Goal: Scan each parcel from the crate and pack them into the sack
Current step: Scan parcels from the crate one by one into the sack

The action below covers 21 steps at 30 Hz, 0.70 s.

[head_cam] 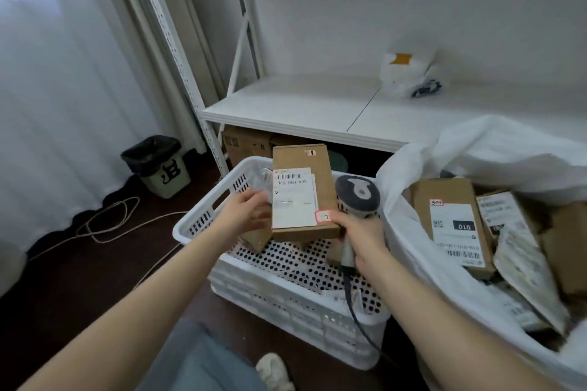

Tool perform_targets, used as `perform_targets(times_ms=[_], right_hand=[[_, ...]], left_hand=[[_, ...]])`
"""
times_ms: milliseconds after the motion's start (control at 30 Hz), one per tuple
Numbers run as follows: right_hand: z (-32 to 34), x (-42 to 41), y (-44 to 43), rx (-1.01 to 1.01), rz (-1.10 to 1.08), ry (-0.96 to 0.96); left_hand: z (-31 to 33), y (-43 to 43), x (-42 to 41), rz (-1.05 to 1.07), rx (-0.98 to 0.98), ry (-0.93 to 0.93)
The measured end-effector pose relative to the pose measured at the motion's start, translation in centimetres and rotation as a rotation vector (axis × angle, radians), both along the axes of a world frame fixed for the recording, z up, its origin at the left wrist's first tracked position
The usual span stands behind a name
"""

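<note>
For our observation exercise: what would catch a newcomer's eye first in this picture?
A brown parcel is held up at centre over the white crate, the left hand gripping its edge. The right hand grips a scanner beside it. At right, an open white sack holds other parcels.

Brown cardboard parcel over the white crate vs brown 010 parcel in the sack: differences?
The held brown cardboard parcel is in the left hand above the white crate; the 010 parcel lies in the white sack. Held parcel's barcode sits at the label's top; the 010 parcel's at the bottom. Both are flat, white-labelled boxes.
</note>
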State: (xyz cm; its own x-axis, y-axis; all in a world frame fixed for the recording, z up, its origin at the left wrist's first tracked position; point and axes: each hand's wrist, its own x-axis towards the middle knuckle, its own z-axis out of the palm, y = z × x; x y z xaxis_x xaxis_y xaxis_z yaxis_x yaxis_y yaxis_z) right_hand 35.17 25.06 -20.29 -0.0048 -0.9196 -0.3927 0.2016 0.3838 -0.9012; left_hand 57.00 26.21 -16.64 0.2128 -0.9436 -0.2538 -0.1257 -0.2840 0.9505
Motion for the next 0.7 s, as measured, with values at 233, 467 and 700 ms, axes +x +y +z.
perform_targets(times_ms=[233, 467, 700], right_hand=[[0.6, -2.7, 3.9, -0.09, -0.026, 0.034], [0.7, -3.4, 7.0, -0.215, -0.052, 0.21], [-0.9, -3.1, 9.9, -0.113, 0.131, 0.111]], left_hand=[[-0.5, 2.7, -2.4, -0.04, 0.285, 0.275], [-2.7, 3.4, -4.0, 0.089, 0.125, 0.244], [-6.4, 3.2, -5.4, 0.13, 0.021, 0.243]])
